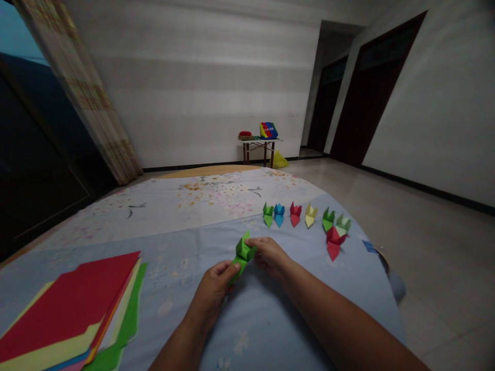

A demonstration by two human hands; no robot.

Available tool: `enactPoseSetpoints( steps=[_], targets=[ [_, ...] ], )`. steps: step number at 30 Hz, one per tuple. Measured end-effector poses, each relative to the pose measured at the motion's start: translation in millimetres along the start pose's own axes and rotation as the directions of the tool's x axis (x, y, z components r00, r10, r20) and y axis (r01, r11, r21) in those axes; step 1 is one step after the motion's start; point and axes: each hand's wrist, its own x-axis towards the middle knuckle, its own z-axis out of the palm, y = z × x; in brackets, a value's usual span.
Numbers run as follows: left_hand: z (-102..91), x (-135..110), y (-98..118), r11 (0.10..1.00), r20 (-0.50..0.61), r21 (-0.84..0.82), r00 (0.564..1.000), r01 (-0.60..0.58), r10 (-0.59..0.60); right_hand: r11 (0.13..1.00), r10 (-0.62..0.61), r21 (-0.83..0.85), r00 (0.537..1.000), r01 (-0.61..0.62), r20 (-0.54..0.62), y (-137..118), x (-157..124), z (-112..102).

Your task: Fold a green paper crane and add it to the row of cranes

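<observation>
A folded green origami figure [243, 251] is held between both hands above the table, near the middle of the head view. My left hand [217, 281] pinches its lower pointed end, the thumb lying on top. On its upper right side, my right hand [266, 252] grips a flap with closed fingers. Beyond and to the right stand several similar folded paper figures in a row, among them a blue one [279, 214], a yellow one [310, 215] and a red one [295, 213]. A larger red figure [334, 243] sits closer, in front of a pale green one [343, 224].
A stack of coloured paper sheets [73, 299] lies at the left, red on top. The round table wears a floral tablecloth [174, 239]. A small side table [258, 140] with a colourful box [268, 130] stands by the far wall, a yellow bag [279, 161] beside it.
</observation>
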Motion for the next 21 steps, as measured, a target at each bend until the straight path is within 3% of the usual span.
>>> enactPoseSetpoints(
  steps=[6,11,16,21],
  targets=[
    [1.0,-0.4,1.3,1.000,-0.008,-0.016,1.000,0.005,-0.005,1.000,0.018,-0.006,1.000,-0.018,-0.011,0.5,0.1,-0.1],
    [-2.0,2.8,-2.1,0.998,-0.054,-0.056,0.998,0.015,-0.018,0.998,-0.025,-0.060,0.995,0.019,-0.096,1.2,4.6,-3.6],
    [-4.8,6.0,-3.6,0.990,-0.130,-0.136,0.991,-0.022,0.004,0.979,-0.199,-0.074,0.970,0.190,-0.142,-9.5,1.8,-5.8],
    [-3.0,5.2,-3.2,0.979,-0.175,-0.192,0.984,-0.062,0.028,0.897,-0.375,-0.251,0.927,0.363,0.002,-18.3,-8.7,0.6]
  ],
)
